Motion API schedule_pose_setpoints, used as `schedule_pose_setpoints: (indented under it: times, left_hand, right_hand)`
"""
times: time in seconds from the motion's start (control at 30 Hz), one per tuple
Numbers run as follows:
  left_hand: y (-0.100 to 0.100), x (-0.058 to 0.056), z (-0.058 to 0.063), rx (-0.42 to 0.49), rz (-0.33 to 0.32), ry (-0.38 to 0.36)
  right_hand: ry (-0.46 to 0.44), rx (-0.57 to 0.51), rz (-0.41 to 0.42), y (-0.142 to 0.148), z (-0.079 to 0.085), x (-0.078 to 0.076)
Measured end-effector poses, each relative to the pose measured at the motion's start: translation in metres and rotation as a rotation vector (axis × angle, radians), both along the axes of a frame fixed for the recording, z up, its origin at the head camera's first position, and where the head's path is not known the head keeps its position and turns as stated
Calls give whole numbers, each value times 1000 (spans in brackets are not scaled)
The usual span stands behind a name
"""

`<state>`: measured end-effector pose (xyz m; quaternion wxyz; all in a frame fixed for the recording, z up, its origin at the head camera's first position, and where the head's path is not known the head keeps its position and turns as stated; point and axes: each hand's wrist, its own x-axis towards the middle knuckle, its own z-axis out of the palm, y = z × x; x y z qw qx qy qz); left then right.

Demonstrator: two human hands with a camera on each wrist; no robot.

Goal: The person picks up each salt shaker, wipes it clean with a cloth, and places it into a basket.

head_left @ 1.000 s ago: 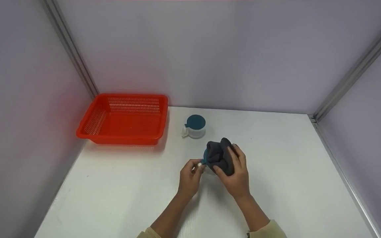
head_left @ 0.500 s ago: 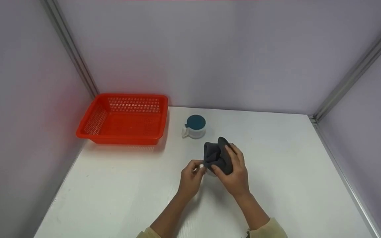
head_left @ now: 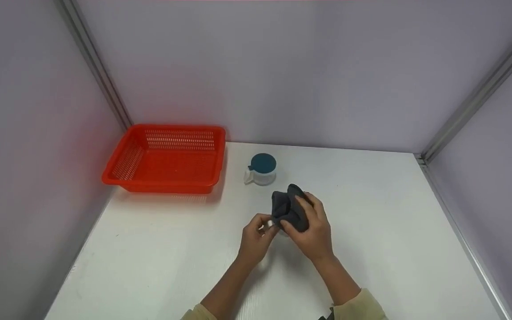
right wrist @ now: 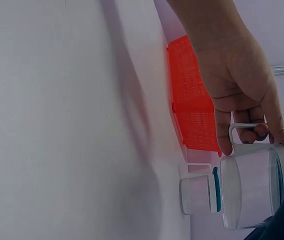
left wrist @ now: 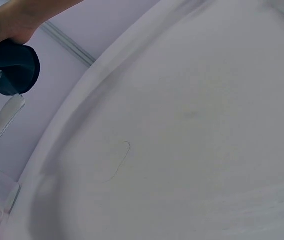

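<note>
In the head view my left hand (head_left: 256,238) grips the white handle (head_left: 270,223) of a clear lidded jar. The right wrist view shows that jar (right wrist: 252,187) from the side, its handle (right wrist: 242,125) caught in my left fingers and its base above the white table. Bunched in my right hand (head_left: 316,235) is a dark grey cloth (head_left: 298,213), which lies over the jar's top and hides the lid. A corner of the cloth (left wrist: 14,65) hangs past the rim in the left wrist view.
A matching jar (head_left: 264,179) with a teal lid (head_left: 263,163) and a handle stands behind my hands. At the back left sits a red perforated basket (head_left: 160,189). Pale panels enclose the white table (head_left: 158,258) at the back and both sides.
My right hand and the cloth have shifted slightly left across the jar's top, covering the teal lid edge that showed before. My left hand stays almost in place on the handle.
</note>
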<state>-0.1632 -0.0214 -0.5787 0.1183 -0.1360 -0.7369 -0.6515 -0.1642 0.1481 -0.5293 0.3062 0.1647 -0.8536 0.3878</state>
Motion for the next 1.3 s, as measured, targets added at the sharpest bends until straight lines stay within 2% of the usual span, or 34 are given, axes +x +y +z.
schedule_pose_setpoints:
  times: [0.23,0.37,0.57,0.9,1.13,1.3]
  left_hand:
    - [0,-1,0,-15,39,-11]
    - [0,-2,-1,-16,32,-1]
    - [0,-2,0,-27,25,2]
    - [3,0,2,-45,16,4]
    - [7,2,4,-83,15,-61]
    - [8,3,4,-109,-4,-78]
  right_hand:
    - [-48,80,-18,-5,2,2]
    - [-77,107,-24,-5,5,0]
    - [-111,98,-32,-4,8,-3]
    - [-220,86,-48,4,17,-10]
    - [-258,96,-55,9,19,-16]
    - [-271,109,-37,11,19,-18]
